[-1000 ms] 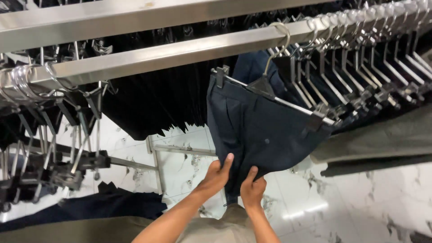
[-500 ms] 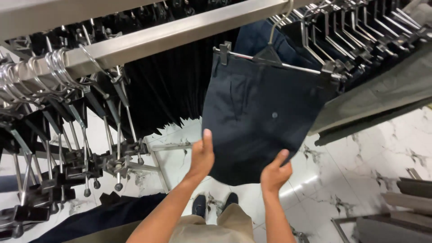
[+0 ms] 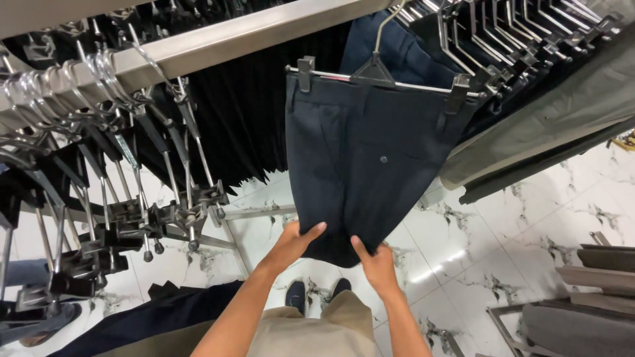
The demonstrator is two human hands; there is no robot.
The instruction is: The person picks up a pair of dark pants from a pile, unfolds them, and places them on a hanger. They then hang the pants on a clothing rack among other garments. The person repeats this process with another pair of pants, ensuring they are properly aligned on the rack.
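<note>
White marble floor (image 3: pixel 476 238) below, steel rail (image 3: pixel 218 43) overhead, crowded with empty clip hangers (image 3: pixel 132 218) to the left and more hung dark garments (image 3: pixel 516 53) to the right; grey folded stacks (image 3: pixel 589 291) low at the right edge. Hanging from the rail near the middle: navy trousers (image 3: pixel 370 165), folded and clamped at the waistband by two clips of a hanger (image 3: pixel 377 73), hem end dangling toward the floor. Left hand (image 3: pixel 294 241) pinching the lower left edge of the trousers, fingers wrapped on the front, thumb behind. Right hand (image 3: pixel 377 261) closed on the bottom edge just beside, thumb up against the cloth. Both hands grasping fabric, close together, neither released. For good handling here, probably best to keep the pull straight down and even on both sides, so that the folds lie flat and the waistband sits level between the clips. Worth avoiding a hard tug: likely to slip the cloth out of a clip or swing the hook along the rail into the neighbouring hangers. Smoothing from the middle outward, with flat palms rather than a pinch, likely to leave fewer creases. Shoes (image 3: pixel 297 297) and beige trousers visible beneath, directly under the hem, so little room to step in without brushing the garment.
</note>
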